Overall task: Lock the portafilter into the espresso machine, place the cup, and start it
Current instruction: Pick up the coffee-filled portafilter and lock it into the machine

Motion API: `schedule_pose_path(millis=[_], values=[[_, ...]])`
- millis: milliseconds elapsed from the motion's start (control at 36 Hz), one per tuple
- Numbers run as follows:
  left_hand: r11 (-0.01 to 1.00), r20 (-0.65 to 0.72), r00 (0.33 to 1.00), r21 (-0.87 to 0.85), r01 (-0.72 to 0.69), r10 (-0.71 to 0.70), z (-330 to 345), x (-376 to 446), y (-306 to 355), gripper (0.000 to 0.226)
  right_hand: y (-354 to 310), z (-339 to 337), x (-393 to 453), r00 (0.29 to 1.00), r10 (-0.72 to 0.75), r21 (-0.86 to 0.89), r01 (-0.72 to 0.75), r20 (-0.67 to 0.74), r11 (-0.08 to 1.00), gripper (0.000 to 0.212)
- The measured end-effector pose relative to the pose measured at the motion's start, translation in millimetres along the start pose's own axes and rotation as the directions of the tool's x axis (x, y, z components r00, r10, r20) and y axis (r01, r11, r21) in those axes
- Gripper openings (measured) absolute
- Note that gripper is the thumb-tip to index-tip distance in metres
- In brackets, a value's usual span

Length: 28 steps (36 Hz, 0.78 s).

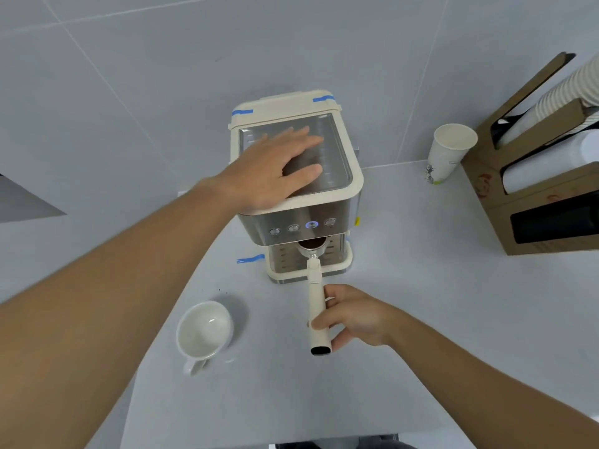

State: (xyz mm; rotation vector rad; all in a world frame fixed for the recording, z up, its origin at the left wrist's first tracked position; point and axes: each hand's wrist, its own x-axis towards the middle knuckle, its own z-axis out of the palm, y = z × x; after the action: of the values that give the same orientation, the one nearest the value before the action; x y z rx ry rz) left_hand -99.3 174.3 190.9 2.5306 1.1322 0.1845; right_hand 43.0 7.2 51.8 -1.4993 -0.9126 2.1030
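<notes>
A cream and steel espresso machine (pixel 337 176) stands at the back of the white counter. My left hand (pixel 272 170) lies flat on its steel top, fingers spread. My right hand (pixel 350 315) grips the cream handle of the portafilter (pixel 316 299). The portafilter's basket, filled with brown coffee grounds, sits just under the machine's brew head, its handle pointing toward me. One of the front buttons (pixel 311 224) glows blue. A white ceramic cup (pixel 204 332) lies empty on the counter to the left of the handle, its own handle toward me.
A white paper cup (pixel 449 153) stands at the back right by the wall. A cardboard dispenser (pixel 531 196) with stacked paper cups and lids fills the right edge. Blue tape strips (pixel 250 259) mark the counter and the machine. The counter's front edge is close to me.
</notes>
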Motion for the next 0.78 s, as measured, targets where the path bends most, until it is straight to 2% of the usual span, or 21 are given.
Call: schedule_pose_path(millis=[139,389,500,611,778], values=[[0.996,0.018,1.0,0.085,0.009,-0.01,5,9,-2,0.064,-3,-3,4,1.0,-0.024,0.048,0.024,0.008,0.999,0.039],[0.981,0.055,0.998,0.193,0.009,-0.02,8,12,-4,0.068,-11,-5,16,0.998,-0.054,0.023,0.053,0.014,0.998,0.044],[0.977,0.069,0.997,0.211,0.013,-0.028,7,12,-5,0.069,-13,-6,19,0.998,-0.067,0.044,0.067,0.015,0.997,0.038],[0.976,0.078,0.997,0.217,0.01,-0.028,7,12,-5,0.069,-16,-10,21,0.997,-0.078,0.045,0.077,0.026,0.996,0.043],[0.979,0.064,0.998,0.201,0.016,-0.029,7,13,-3,0.068,-20,-12,25,0.993,-0.107,0.053,0.104,0.04,0.993,0.04]])
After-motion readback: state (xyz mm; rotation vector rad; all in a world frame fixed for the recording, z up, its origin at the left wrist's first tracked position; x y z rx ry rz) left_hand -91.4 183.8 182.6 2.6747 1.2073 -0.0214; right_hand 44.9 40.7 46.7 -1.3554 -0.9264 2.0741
